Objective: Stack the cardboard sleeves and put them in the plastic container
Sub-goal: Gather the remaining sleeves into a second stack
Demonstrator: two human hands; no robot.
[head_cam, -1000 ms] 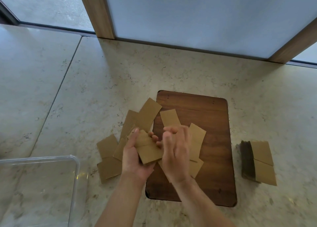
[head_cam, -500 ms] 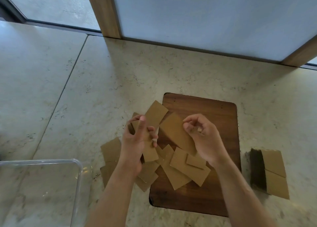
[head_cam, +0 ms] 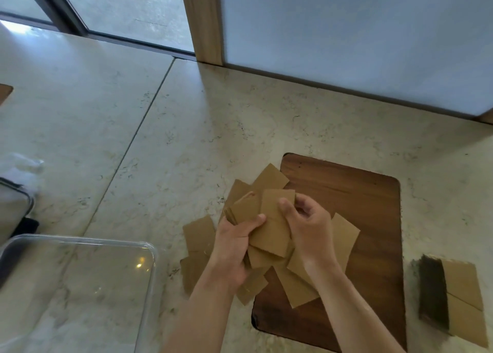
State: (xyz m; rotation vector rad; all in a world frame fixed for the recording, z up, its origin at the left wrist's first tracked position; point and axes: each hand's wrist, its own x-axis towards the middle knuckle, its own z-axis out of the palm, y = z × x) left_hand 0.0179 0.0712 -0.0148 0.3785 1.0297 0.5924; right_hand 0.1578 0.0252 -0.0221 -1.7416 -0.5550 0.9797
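Observation:
My left hand [head_cam: 233, 242] grips a small stack of brown cardboard sleeves [head_cam: 244, 208] above the pile. My right hand [head_cam: 309, 224] holds one more sleeve [head_cam: 273, 224] against that stack, thumb on its face. Several loose sleeves [head_cam: 198, 232] lie scattered under and around both hands, partly on the counter and partly on the wooden board [head_cam: 368, 219]. A neat stack of sleeves [head_cam: 458, 296] lies on the counter to the right of the board. The clear plastic container [head_cam: 149, 272] stands at the lower left with nothing visible inside.
The marble counter [head_cam: 133, 139] stretches left and back to a frosted panel with wooden posts [head_cam: 204, 19]. A grey-rimmed object [head_cam: 16, 203] and something white sit at the far left edge.
My right hand has picked up a sleeve from the pile and brought it to the stack in my left hand. The view has shifted, with the container now nearer.

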